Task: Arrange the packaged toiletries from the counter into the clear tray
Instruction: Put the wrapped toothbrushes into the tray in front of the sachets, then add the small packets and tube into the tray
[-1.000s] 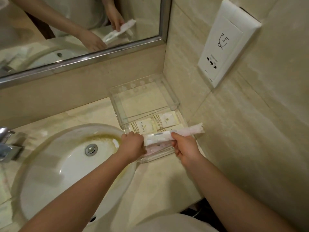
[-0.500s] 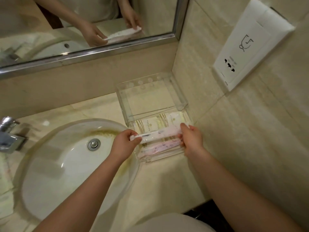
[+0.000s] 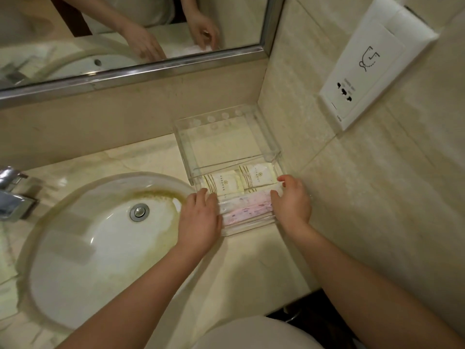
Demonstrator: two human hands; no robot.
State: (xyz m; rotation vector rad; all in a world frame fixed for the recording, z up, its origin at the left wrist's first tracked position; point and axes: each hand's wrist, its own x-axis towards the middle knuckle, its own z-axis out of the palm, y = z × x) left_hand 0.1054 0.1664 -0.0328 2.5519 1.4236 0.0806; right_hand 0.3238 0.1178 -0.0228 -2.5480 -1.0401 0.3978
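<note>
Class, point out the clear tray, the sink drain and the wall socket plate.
clear tray point(image 3: 224, 147), head view, bare rear compartment floor.
sink drain point(image 3: 139, 212), head view, metal stopper's centre.
wall socket plate point(image 3: 372, 80), head view, white face.

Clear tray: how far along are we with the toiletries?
Done: two cream sachets lie side by side in the clear tray, and a pink packet lies along its front. In hand: the left hand and right hand are at the ends of a white packet, setting it between them; the left grip is hidden. Left: release it; no other packet shows on the counter.
</note>
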